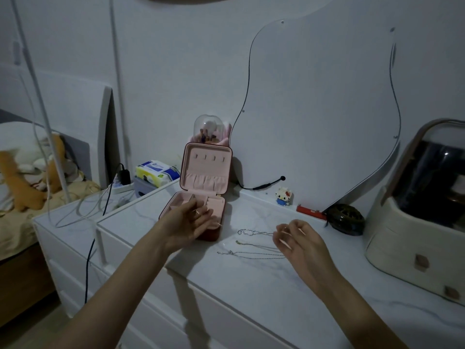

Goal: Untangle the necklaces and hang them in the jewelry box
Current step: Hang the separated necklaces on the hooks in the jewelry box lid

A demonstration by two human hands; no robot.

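A small jewelry box [206,172] with a pink lining stands open on the white dresser, its lid upright with a row of hooks inside. My left hand [193,222] hovers in front of the box's lower tray, fingers relaxed and spread, holding nothing. Several thin silver necklaces [251,244] lie stretched across the dresser top to the right of the box. Over their right ends is my right hand [294,238], fingers loosely curled; whether it pinches a chain I cannot tell.
A cream cosmetics case [415,212] with a dark window stands at the right. A dark round object [346,219], a red bar [310,212] and a small block figure [284,196] line the wall. A tissue pack [157,172] and cables [100,210] lie left.
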